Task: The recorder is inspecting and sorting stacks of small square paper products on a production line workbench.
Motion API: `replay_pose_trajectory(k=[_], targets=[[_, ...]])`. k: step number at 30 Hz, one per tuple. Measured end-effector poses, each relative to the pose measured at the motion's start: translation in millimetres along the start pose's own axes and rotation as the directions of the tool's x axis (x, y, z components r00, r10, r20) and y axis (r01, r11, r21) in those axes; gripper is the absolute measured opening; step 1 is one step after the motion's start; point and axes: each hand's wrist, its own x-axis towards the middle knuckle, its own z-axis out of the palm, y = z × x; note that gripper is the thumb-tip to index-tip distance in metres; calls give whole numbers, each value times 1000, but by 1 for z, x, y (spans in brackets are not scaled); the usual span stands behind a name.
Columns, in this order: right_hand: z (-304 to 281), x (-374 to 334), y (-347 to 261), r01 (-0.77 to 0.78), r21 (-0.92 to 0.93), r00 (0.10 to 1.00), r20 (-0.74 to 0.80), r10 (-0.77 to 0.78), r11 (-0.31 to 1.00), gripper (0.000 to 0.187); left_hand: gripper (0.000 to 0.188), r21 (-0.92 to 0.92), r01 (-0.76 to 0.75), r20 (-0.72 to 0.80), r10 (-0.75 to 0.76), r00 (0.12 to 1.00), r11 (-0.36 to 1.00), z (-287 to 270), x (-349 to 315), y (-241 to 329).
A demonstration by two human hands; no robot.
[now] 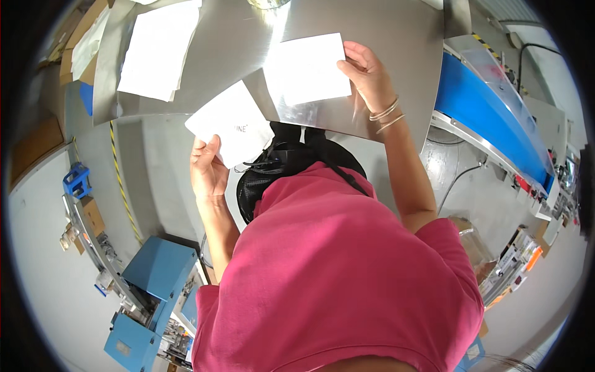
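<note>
My left hand is closed on the lower left corner of a white flat piece with small dark print, thumb on top. It is held tilted over the table's near edge; whether it is paper or a thin pouch I cannot tell. My right hand, with thin bangles at the wrist, pinches the right edge of a plain white sheet at the steel table. Glare washes out part of that sheet. At the table's left lies a stack of white sheets, slightly uneven at its edges.
To the right runs a blue conveyor belt with a clear guard. A round shiny object is cut off at the top. Cardboard boxes stand far left; a blue machine cabinet is at lower left.
</note>
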Motion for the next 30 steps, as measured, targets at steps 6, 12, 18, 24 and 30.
replay_pose_trajectory(k=[6,12,18,24,30], targets=[[9,-9,-25,135,-515,946,-186,-264,846,38,33,-54,39,125,-32,992,998,26,10,2],[22,-36,-73,-197,144,962,217,163,970,42,30,-211,168,316,-96,944,963,54,18,-9],[34,-43,-59,-168,205,962,248,114,964,36,25,67,97,146,-106,984,993,85,21,-11],[22,-42,-57,-207,255,974,146,174,945,35,23,266,101,128,-139,982,959,86,22,-13],[17,-41,-62,-191,174,978,121,172,966,37,25,378,68,95,-112,989,923,92,20,-15]])
